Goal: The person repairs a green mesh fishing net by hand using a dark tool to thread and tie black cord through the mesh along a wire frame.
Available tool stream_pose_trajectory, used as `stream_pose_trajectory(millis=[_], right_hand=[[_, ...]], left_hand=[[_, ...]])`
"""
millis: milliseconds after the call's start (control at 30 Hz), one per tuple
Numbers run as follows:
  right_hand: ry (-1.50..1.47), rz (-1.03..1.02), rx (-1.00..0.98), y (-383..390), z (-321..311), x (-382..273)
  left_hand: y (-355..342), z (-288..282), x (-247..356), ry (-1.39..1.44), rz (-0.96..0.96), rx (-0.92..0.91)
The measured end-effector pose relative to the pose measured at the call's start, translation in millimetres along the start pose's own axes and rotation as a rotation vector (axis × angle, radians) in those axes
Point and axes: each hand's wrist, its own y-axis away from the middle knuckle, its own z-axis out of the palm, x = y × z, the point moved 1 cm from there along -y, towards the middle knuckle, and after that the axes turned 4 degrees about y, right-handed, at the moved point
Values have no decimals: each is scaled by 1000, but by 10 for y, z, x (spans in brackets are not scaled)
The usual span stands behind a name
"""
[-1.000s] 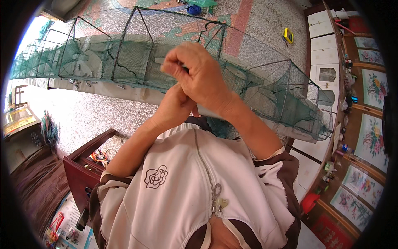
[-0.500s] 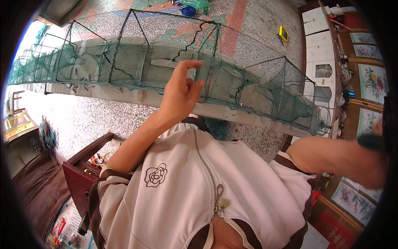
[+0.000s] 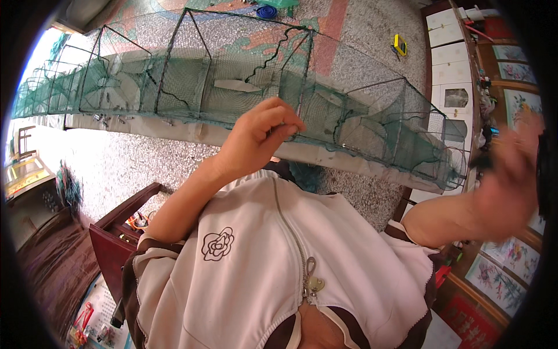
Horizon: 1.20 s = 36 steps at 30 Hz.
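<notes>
A long green mesh net trap (image 3: 244, 96) with dark square frames stretches across in front of me, from far left to right. My left hand (image 3: 256, 139) is at its near edge, by the lower end of a frame bar. Thumb and forefinger are pinched together there; whatever lies between them is too small to make out. Out at the far right is my raised right hand (image 3: 511, 174), smeared by motion, so its fingers do not show clearly. A dark blurred patch appears beside it. Small metal pieces (image 3: 104, 121) sit along the net's near left edge.
Beneath the net runs a pale board-like strip (image 3: 203, 132). A yellow device (image 3: 400, 45) and a coiled blue strap (image 3: 266, 11) lie on the speckled floor beyond. White cabinets (image 3: 447, 64) line the right side. At lower left stands a dark red wooden drawer (image 3: 107, 250).
My left hand has come down slightly to the net's near edge, its fingers going from spread to pinched. The right hand has swung upward at the far right.
</notes>
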Motion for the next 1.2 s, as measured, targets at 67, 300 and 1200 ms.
stream_pose_trajectory(millis=[67, 300, 1200], right_hand=[[50, 291, -167, 243, 540, 91], [217, 314, -537, 780, 1401, 562], [-209, 179, -249, 664, 2366, 257]], left_hand=[[67, -2, 92, -47, -34, -44], [267, -43, 120, -164, -137, -30], [451, 81, -318, 289, -422, 79]])
